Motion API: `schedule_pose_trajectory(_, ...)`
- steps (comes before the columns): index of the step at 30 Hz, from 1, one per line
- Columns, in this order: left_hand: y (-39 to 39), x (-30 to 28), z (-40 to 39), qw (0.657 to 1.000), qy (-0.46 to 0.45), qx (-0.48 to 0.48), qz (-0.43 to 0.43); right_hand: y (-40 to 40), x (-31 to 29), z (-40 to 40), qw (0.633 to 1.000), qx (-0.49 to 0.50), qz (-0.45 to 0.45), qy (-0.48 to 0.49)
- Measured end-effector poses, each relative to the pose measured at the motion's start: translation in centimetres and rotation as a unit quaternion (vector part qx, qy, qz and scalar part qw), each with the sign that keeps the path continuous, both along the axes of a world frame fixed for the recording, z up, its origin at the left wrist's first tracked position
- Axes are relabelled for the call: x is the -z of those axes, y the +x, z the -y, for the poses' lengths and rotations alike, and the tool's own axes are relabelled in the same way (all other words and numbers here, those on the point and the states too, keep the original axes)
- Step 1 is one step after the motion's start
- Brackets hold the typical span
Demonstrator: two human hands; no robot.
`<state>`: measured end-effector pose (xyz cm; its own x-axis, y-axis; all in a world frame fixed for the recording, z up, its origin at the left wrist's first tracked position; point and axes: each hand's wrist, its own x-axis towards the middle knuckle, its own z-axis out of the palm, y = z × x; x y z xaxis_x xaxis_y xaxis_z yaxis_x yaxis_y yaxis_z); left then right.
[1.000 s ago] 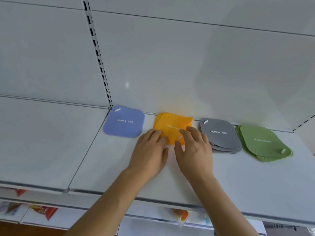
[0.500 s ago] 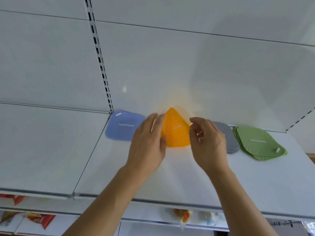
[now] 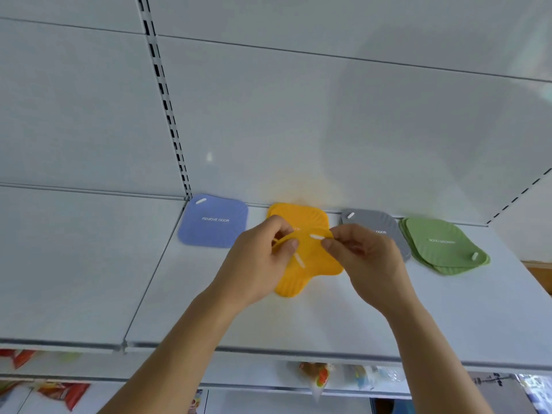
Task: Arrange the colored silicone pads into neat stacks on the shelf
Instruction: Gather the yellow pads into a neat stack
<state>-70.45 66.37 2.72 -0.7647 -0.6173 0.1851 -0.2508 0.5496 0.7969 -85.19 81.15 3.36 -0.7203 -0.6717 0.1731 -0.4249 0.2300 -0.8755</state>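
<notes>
Your left hand covers the left edge of the orange silicone pads, and their printed lettering is mostly hidden. Your right hand hides much of the grey silicone pad stack. Below the white shelf, the colourful packets blur, cut by the frame's bottom edge.

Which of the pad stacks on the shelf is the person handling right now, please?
The orange pads: both the left hand and right hand pinch them, while the blue, grey and green stacks lie untouched.
</notes>
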Motion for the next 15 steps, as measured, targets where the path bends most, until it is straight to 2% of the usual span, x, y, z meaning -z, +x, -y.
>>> schedule_pose_trajectory(3,0.7,-0.4,0.9,0.998,0.061,0.033,0.011,1.3,-0.3,0.4,0.997,-0.044,-0.058,-0.038)
schedule_pose_trajectory(5,1.0,-0.5,1.3,0.997,0.036,0.057,0.022,1.6,-0.8,1.2,0.995,-0.060,-0.069,-0.045)
schedule_pose_trajectory(7,1.1,-0.2,1.5,0.999,0.011,0.034,0.013,0.9,-0.3,1.9,0.996,-0.021,-0.077,-0.032)
schedule_pose_trajectory(10,1.9,0.3,2.2,0.996,0.066,-0.034,-0.053,-1.3,1.7,2.5,0.987,0.071,-0.129,0.057)
schedule_pose_trajectory(12,2.6,0.7,3.0,0.990,0.105,-0.068,-0.068,-2.2,3.3,2.6,0.973,0.083,-0.158,0.144)
schedule_pose_trajectory(15,3.4,1.5,4.1,0.983,0.129,-0.108,-0.071,-2.0,4.9,3.2,0.957,0.082,-0.166,0.222)
